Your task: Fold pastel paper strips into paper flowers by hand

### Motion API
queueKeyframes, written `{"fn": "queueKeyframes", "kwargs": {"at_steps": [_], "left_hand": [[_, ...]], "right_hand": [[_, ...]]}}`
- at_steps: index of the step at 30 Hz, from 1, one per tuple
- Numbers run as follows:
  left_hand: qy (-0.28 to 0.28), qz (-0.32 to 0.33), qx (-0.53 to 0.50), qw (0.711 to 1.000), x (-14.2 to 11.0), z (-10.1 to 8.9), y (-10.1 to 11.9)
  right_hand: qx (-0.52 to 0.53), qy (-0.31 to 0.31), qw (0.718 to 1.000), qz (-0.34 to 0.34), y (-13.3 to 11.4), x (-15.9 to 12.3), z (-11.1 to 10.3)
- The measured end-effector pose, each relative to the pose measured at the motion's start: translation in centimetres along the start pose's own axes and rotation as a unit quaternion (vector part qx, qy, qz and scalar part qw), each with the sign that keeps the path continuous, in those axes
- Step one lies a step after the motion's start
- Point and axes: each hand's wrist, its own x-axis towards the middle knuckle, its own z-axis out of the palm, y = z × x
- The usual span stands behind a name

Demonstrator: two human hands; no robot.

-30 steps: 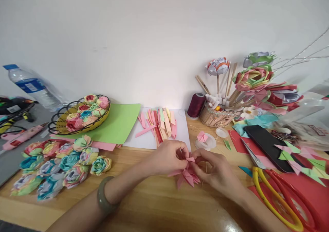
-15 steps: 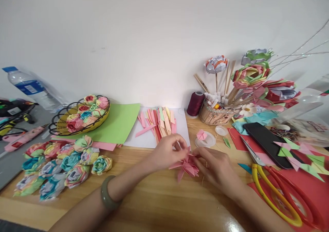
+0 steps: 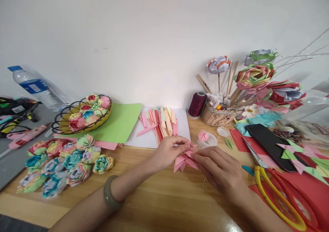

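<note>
Both my hands meet over the wooden table [image 3: 159, 197] on a pink folded paper flower [image 3: 183, 160]. My left hand [image 3: 168, 152], with a ring and a green bangle on its wrist, pinches the flower's upper part, fingers closed. From the right, my right hand [image 3: 218, 168] holds the flower with its fingers curled over it. Just behind the hands lies a pile of pink, peach and green folded paper strips [image 3: 160, 122] on a white sheet [image 3: 147, 141].
Several pastel paper roses [image 3: 61, 161] lie at the left, more in a wire basket [image 3: 82, 113] on green paper. Right: yellow-and-red scissors [image 3: 279, 197], black phone [image 3: 269, 141], maroon thread spool [image 3: 196, 104], holder with paper flowers on sticks [image 3: 218, 113], small white dish [image 3: 208, 141]. Water bottle [image 3: 36, 86] far left.
Both hands have moved the pink flower slightly away from me and turned it; the right hand now covers more of it. The camera view has shifted a little.
</note>
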Motion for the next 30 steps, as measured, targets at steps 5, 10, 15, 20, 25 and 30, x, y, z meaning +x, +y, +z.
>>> {"fn": "queueKeyframes", "kwargs": {"at_steps": [5,10,15,20,25,30], "left_hand": [[0.027,0.008,-0.036,0.999,0.2,0.1,0.1],[0.044,-0.008,-0.048,0.998,0.4,0.1,0.1],[0.054,-0.019,-0.063,0.996,0.4,0.1,0.4],[0.049,-0.016,-0.068,0.996,0.4,-0.3,0.7],[0.044,-0.028,-0.073,0.996,0.4,-0.3,0.9],[0.047,-0.032,-0.077,0.995,0.5,-0.3,0.7]], "right_hand": [[-0.035,0.001,0.999,-0.036,-0.1,-0.3,-0.2],[-0.051,0.002,0.996,-0.07,-0.1,-0.3,-0.3],[-0.043,0.006,0.996,-0.077,-0.2,-0.4,-0.4],[-0.022,0.001,0.998,-0.065,-0.2,-0.7,-0.3],[-0.018,0.0,0.998,-0.062,0.0,-1.0,-0.2],[-0.027,-0.004,0.996,-0.081,0.1,-1.1,-0.4]]}}
